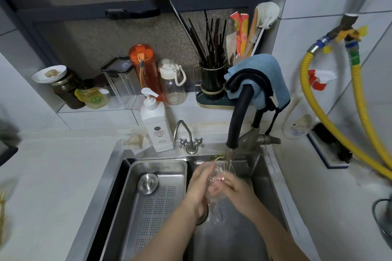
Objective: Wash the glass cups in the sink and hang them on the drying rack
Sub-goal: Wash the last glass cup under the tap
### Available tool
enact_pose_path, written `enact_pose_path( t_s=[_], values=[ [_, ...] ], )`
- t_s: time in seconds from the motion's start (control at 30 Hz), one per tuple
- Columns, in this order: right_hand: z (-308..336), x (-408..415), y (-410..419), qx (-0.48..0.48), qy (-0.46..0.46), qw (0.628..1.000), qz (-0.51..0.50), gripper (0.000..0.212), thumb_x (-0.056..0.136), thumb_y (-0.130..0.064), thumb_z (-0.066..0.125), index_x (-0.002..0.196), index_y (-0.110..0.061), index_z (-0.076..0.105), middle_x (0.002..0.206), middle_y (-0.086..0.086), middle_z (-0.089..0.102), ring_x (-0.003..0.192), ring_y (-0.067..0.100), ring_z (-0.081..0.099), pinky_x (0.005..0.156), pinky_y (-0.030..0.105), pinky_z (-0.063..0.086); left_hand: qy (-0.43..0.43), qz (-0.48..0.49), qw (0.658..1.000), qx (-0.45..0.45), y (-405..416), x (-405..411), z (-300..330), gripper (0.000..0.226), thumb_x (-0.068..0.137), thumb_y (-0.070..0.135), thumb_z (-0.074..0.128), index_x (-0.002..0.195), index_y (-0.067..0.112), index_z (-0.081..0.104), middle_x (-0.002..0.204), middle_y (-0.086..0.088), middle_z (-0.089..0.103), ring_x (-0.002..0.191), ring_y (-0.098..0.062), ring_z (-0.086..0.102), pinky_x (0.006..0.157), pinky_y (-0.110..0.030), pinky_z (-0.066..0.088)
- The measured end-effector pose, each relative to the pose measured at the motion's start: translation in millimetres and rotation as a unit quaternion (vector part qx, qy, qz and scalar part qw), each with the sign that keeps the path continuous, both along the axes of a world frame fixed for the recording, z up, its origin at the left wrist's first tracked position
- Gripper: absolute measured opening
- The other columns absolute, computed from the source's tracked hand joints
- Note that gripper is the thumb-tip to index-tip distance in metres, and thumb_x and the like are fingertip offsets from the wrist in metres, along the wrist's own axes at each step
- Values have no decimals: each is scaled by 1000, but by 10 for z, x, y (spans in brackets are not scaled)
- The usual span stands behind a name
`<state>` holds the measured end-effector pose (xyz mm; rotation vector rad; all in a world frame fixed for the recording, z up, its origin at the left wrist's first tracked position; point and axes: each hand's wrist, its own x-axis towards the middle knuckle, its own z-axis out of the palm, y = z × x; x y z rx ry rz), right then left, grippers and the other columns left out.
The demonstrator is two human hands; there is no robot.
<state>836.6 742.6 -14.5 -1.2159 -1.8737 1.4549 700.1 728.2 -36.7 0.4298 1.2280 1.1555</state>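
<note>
A clear glass cup (217,176) is held over the steel sink (258,178), just under the black faucet (235,125), where water runs down onto it. My left hand (198,188) grips the cup from the left side. My right hand (232,186) holds it from the right, fingers curled around the glass. The cup is blurred and partly hidden by both hands. Water spills from it toward the drain. No drying rack for cups shows in this view.
A perforated steel tray (148,203) with a round lid fills the sink's left half. A white soap pump bottle (156,123) and small tap (186,137) stand behind. Jars, bottles, a utensil holder (212,78) line the ledge. Yellow hoses (331,116) hang at right.
</note>
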Motion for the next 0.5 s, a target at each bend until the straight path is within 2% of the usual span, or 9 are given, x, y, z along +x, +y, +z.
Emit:
enact_pose_path(
  t_s=[0.1,0.2,0.23,0.27,0.33,0.4,0.43,0.5],
  values=[
    [-60,96,-17,-4,-25,999,32,13,95,-20,56,105,-12,61,94,-4,73,90,2,69,88,27,54,11,-33,999,4,-23,-25,55,49,75,54,70,114,27,62,98,-1,72,86,-21,69,80,-42,56],
    [-42,102,48,19,-6,1000,-17,11,95,-27,55,101,-27,64,91,-6,73,87,7,69,89,38,54,-28,-39,999,3,-106,105,39,47,77,53,65,116,28,61,111,-7,71,96,-21,67,87,-43,54],
    [-17,76,60,28,-7,999,-20,12,96,-27,53,101,-28,64,91,-6,72,88,7,68,90,39,53,-43,-29,999,1,-115,141,41,48,79,52,64,117,23,60,107,-10,71,94,-21,68,86,-43,57],
    [-23,52,66,35,-18,999,-14,14,97,-28,51,102,-26,64,92,-6,72,90,6,67,91,39,52,-51,-21,998,2,-111,156,52,49,81,50,63,119,18,60,101,-11,71,88,-20,69,77,-39,59],
    [-5,42,50,24,-69,997,19,29,98,-41,43,105,-22,64,98,-8,71,95,3,66,95,37,50,-28,-20,999,0,-85,145,93,47,85,51,60,120,18,60,96,-6,73,82,-16,71,63,-29,57],
    [-12,75,78,25,-127,990,57,55,92,-65,30,110,-26,65,103,-5,71,98,5,65,96,37,49,-6,-19,1000,-7,-62,128,86,46,83,54,63,117,24,63,106,-5,73,94,-17,70,67,-31,58],
    [2,73,100,26,-143,987,75,58,92,-67,27,114,-28,64,109,-5,70,102,6,64,98,36,48,1,-14,1000,-14,-58,135,83,50,79,57,67,116,25,64,111,-5,71,100,-19,69,73,-35,59],
    [41,34,172,-1,-127,990,60,44,99,-49,32,130,-27,54,126,-9,59,117,7,54,104,31,39,9,-9,1000,-24,-44,160,54,58,73,63,69,116,24,67,117,-7,69,108,-23,67,80,-41,59]
  ],
)
